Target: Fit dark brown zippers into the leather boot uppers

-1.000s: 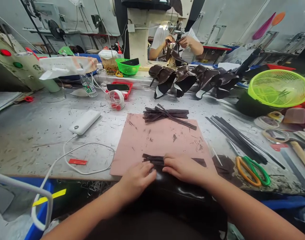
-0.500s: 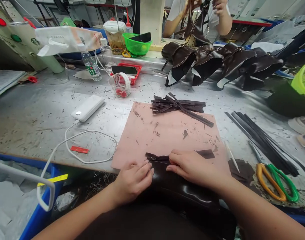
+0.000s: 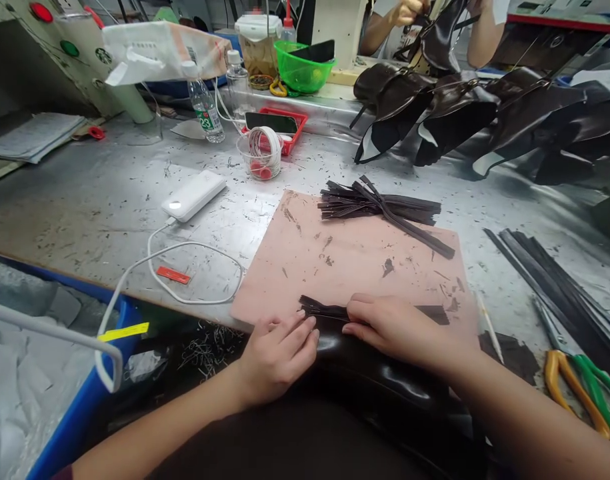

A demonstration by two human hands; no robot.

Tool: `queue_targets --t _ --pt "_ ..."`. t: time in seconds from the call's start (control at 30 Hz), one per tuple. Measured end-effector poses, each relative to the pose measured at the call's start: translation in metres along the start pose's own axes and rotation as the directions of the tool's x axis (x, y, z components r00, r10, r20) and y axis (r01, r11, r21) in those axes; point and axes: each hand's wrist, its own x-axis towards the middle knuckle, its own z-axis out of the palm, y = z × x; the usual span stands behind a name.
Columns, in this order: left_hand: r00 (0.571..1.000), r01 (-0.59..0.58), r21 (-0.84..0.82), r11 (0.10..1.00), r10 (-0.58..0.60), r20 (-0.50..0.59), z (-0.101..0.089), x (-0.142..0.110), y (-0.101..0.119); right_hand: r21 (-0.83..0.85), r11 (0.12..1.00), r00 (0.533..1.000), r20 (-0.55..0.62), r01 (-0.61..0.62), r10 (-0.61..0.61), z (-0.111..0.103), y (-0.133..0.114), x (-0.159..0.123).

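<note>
A shiny dark brown leather piece lies over the near edge of the table, in front of my body. Along its upper edge runs a black zipper, whose far end comes out to the right of my right hand. My left hand is closed, its fingertips pinching the leather edge by the zipper's left end. Thumb and bent fingers of my right hand press the zipper against the leather edge. What lies under the fingers of both hands is hidden. A pink board sits beneath the zipper.
A bundle of zippers lies on the board. To the right are dark strips, a white pen-like stick and scissors. Leather boot uppers line the back, before a co-worker's hands. A power bank trails a cable.
The view has swung, so the table's things sit further right in the picture. Both hands keep their hold on the zipper and leather, with hardly any shift against them.
</note>
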Motion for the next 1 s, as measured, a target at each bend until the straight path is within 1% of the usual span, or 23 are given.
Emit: queue_targets --t 0.17,0.3,0.43,0.53,0.63,0.7,0.8,0.93,1.0 --pt "1.0 -0.001 0.008 1.0 0.0 0.027 -0.002 0.001 0.0 -0.02 1.0 1.0 -0.028 0.014 -0.015 0.004 0.003 0.002" --pt "0.999 -0.005 0.033 0.999 0.003 0.052 -0.002 0.002 -0.001 -0.028 1.0 0.999 -0.042 -0.004 0.003 0.006 0.003 0.001" --pt "0.994 -0.002 0.067 0.998 -0.005 0.109 -0.004 0.002 -0.002 -0.014 0.998 0.997 -0.043 -0.066 0.065 0.005 0.003 -0.001" --pt "0.988 0.028 0.092 0.995 -0.041 0.148 -0.007 0.004 -0.002 -0.026 0.991 0.99 -0.056 -0.129 0.127 0.002 0.007 -0.006" --pt "0.976 0.08 0.058 0.995 -0.09 0.199 -0.012 0.008 -0.001 -0.024 0.981 0.979 -0.068 -0.195 0.193 0.0 0.01 -0.014" --pt "0.973 0.092 0.039 0.995 -0.098 0.208 -0.013 0.011 0.0 -0.017 0.974 0.972 -0.073 -0.224 0.222 0.0 0.009 -0.02" --pt "0.974 0.095 0.052 0.994 -0.103 0.199 -0.013 0.014 0.002 -0.027 0.975 0.974 -0.064 -0.22 0.217 0.003 0.005 -0.026" --pt "0.968 0.131 0.053 0.99 -0.139 0.21 -0.013 0.014 0.003 -0.013 0.985 0.985 0.004 -0.17 0.17 0.004 0.002 -0.029" --pt "0.962 0.156 0.051 0.986 -0.163 0.217 -0.013 0.014 0.003 0.015 0.985 0.985 0.028 -0.17 0.17 0.002 0.004 -0.03"
